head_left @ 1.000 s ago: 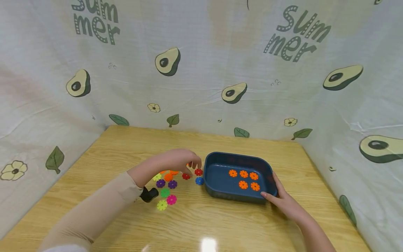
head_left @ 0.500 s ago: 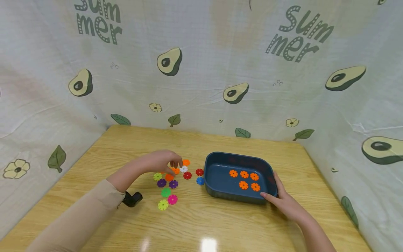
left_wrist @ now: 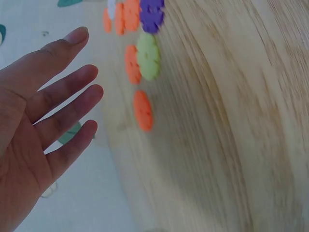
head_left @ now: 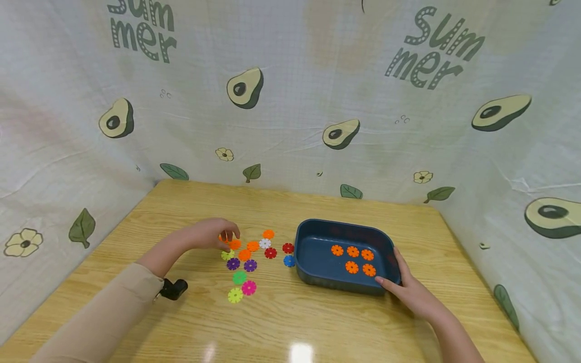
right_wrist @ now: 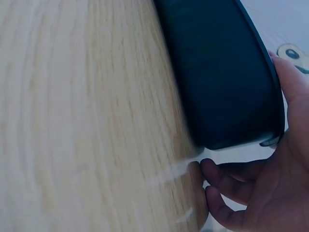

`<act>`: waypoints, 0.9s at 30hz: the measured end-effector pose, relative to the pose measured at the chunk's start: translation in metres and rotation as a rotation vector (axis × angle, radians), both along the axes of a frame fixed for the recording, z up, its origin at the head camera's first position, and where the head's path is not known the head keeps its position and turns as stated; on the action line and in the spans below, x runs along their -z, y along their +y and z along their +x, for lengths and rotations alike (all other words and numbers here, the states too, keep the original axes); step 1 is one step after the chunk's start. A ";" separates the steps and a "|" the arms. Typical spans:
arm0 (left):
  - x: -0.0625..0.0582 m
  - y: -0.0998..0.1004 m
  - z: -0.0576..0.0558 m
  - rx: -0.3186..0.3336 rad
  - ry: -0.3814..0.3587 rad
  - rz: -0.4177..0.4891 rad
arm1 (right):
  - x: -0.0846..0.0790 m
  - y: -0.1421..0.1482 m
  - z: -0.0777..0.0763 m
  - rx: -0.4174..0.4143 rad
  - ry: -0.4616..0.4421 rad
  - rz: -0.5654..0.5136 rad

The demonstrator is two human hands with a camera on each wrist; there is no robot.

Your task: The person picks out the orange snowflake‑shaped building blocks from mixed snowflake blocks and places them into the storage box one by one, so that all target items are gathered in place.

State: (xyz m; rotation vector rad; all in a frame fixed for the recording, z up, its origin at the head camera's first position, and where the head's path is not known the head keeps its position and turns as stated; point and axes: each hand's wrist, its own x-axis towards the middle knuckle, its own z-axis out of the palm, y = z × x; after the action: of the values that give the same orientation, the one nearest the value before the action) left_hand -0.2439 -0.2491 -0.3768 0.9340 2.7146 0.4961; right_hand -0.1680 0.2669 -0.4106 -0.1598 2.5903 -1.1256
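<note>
My left hand (head_left: 213, 233) hovers over the far left edge of the loose discs, fingers spread and holding nothing in the left wrist view. Below it lie orange notched plastic discs (head_left: 234, 244), and in the left wrist view one orange disc (left_wrist: 143, 110) sits apart near a lime-green disc (left_wrist: 148, 56). On the right, my right hand (head_left: 410, 292) holds the near right corner of a dark blue rectangular bin (head_left: 336, 285). Its thumb lies over the rim, and the other fingers curl outside, low by the bin's end. Several orange discs (head_left: 351, 267) lie flat inside the bin.
Between my left hand and the bin lie purple discs (head_left: 250, 265), red discs (head_left: 270, 253), a white disc (head_left: 265, 243) and a blue disc (head_left: 289, 260) close to the bin's wall. Green (head_left: 239, 277) and pink discs (head_left: 248, 288) lie nearer. Printed cloth (head_left: 290, 101) surrounds the wooden table (head_left: 272, 327).
My left hand has moved left, from over the red discs beside the bin to the orange discs at the far left. The right hand and the bin stay in place.
</note>
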 end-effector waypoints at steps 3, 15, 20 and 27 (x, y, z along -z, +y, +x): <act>0.008 -0.010 -0.005 -0.042 -0.008 -0.006 | -0.001 0.000 0.000 -0.008 -0.002 0.010; 0.030 -0.034 -0.024 -0.133 -0.073 0.000 | -0.003 -0.002 0.001 -0.017 -0.001 0.001; 0.035 -0.038 -0.030 -0.128 -0.065 -0.001 | -0.003 -0.002 0.002 -0.019 -0.002 -0.002; 0.036 -0.036 -0.035 -0.110 -0.078 -0.018 | -0.003 -0.003 0.001 -0.018 0.002 -0.010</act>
State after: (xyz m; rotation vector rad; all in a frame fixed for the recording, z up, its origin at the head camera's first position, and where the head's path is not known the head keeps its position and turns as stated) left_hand -0.2791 -0.2848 -0.4126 0.7483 2.7053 0.5165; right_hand -0.1665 0.2644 -0.4077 -0.1863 2.5801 -1.1328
